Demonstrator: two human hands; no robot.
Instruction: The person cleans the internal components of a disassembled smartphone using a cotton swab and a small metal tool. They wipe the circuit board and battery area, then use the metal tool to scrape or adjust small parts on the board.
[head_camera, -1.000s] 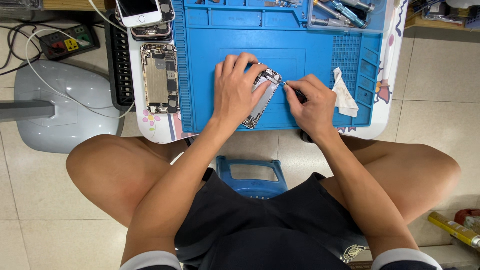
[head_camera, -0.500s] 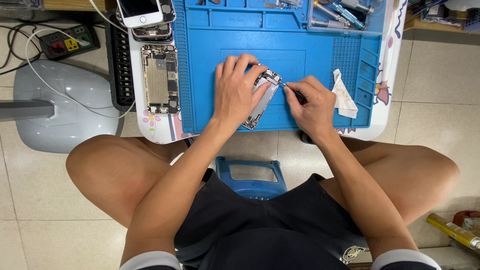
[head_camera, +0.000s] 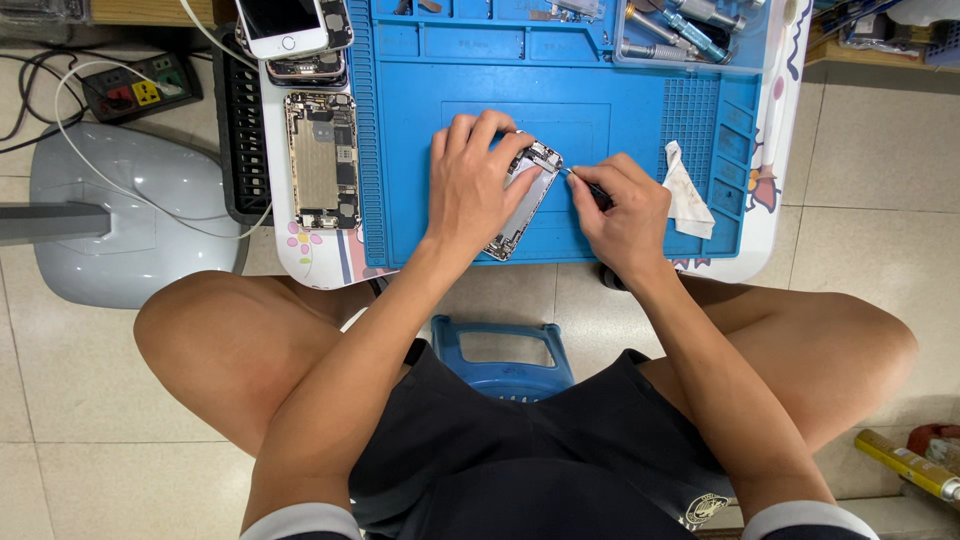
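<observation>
An opened phone body (head_camera: 527, 200) with bare circuitry lies tilted on the blue repair mat (head_camera: 620, 110). My left hand (head_camera: 476, 185) presses down over it and covers most of it. My right hand (head_camera: 625, 212) grips a thin dark tool (head_camera: 585, 184) like a pen, its tip touching the phone's upper right corner. Both forearms reach up from my lap to the small white table (head_camera: 775, 215).
A second opened phone (head_camera: 321, 160) lies left of the mat, with stacked phones (head_camera: 290, 30) above it. A crumpled cloth (head_camera: 686, 192) sits right of my right hand. Screwdrivers (head_camera: 680, 22) fill a tray at top. A power strip (head_camera: 140, 90), fan base (head_camera: 130, 220) and blue stool (head_camera: 505, 355) stand on the floor.
Both hands stay on the phone and tool; my left fingers have shifted slightly on the phone body. Nothing else has moved.
</observation>
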